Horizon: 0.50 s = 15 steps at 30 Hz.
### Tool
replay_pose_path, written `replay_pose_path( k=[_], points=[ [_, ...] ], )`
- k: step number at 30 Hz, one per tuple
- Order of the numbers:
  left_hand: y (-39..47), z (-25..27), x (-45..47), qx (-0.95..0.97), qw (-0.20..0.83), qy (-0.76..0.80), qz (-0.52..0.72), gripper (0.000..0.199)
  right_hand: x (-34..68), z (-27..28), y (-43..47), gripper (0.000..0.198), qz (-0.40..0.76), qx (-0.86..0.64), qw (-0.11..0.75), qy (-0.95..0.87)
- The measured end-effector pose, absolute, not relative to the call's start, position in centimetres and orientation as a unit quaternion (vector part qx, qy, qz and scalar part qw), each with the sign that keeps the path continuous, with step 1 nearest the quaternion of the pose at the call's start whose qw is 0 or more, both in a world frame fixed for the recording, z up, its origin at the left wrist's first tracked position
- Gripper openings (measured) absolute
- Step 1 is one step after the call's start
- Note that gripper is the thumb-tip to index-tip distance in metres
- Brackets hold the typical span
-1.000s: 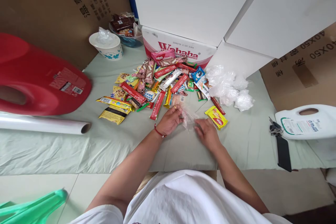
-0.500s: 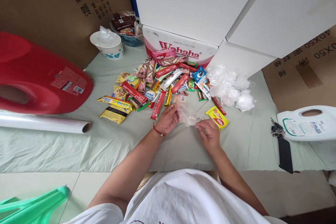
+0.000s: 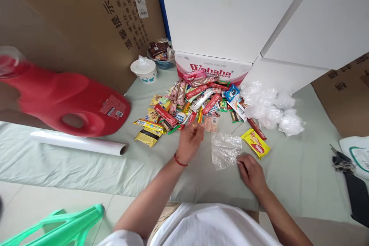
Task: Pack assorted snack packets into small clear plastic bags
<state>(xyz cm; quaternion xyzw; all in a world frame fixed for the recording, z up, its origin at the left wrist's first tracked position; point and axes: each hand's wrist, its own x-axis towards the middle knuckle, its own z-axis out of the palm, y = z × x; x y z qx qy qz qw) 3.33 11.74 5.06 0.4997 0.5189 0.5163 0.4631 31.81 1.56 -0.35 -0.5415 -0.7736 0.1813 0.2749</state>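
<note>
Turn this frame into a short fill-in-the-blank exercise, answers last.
The hand whose wrist wears a bracelet is the ____ one.
The packet beyond the right hand, beside the clear film, is mainly coloured ____.
The jug beside the white roll is coloured ____.
The brand on the box behind the snacks is ____.
Missing words: left; yellow; red; Wahaha.

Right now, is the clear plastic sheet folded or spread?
Spread, though wrinkled: the plastic sheet lies opened on the cloth, right hand at its edge.
</note>
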Motion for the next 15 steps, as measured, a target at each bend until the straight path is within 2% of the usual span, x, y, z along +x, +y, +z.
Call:
replay_pose_path(
  k=[3,4,7,12,15],
  points=[
    [17.8,8.2,-2.0,0.523,0.201,0.654,0.509,0.039,31.8,-1.1,1.3,0.011,0.139,-0.55,0.263,-0.78],
    [20.3,9.1,-3.9,0.51,0.167,0.673,0.508,0.034,31.8,-1.1,1.3,0.011,0.132,-0.549,0.259,-0.783],
    [27.3,10.6,-9.0,0.482,0.137,0.705,0.501,0.025,31.7,-0.9,1.4,0.011,0.123,-0.546,0.261,-0.787],
    [32.6,10.4,-14.0,0.492,0.147,0.751,0.416,0.041,31.5,-1.0,1.4,0.013,0.122,-0.543,0.268,-0.786],
    [32.6,10.1,-14.5,0.509,0.128,0.775,0.351,0.04,31.3,-0.9,1.5,0.013,0.136,-0.548,0.269,-0.78]
  ],
)
